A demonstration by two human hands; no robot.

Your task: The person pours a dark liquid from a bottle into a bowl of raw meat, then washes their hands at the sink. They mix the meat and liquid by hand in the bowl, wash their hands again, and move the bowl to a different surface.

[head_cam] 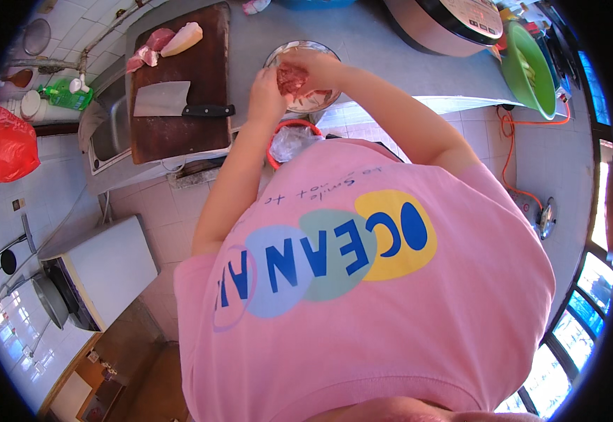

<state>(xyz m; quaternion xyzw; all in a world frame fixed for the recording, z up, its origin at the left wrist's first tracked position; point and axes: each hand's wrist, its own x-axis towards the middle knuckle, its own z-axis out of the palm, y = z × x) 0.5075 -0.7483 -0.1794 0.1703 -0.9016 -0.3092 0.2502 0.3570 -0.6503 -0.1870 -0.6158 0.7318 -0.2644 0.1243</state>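
Red raw meat (292, 79) is between my two hands, over a patterned bowl (306, 109) on the counter. My left hand (268, 96) grips it from the left side. My right hand (314, 69) curls around it from the right, its fingers partly hidden. To the left lies a dark wooden cutting board (180, 140). A cleaver (162, 99) rests flat there, its black handle pointing towards my left forearm. Farther up the board sit pieces of raw meat (160, 39) and a pale, fatty-looking slab (182, 40).
A rice cooker (417, 26) stands at the back right, near a green plastic basin (515, 79) holding pale green vegetables. Below the counter edge is a red bin (270, 153) lined with plastic. A metal sink (110, 134) lies left, partly under the board.
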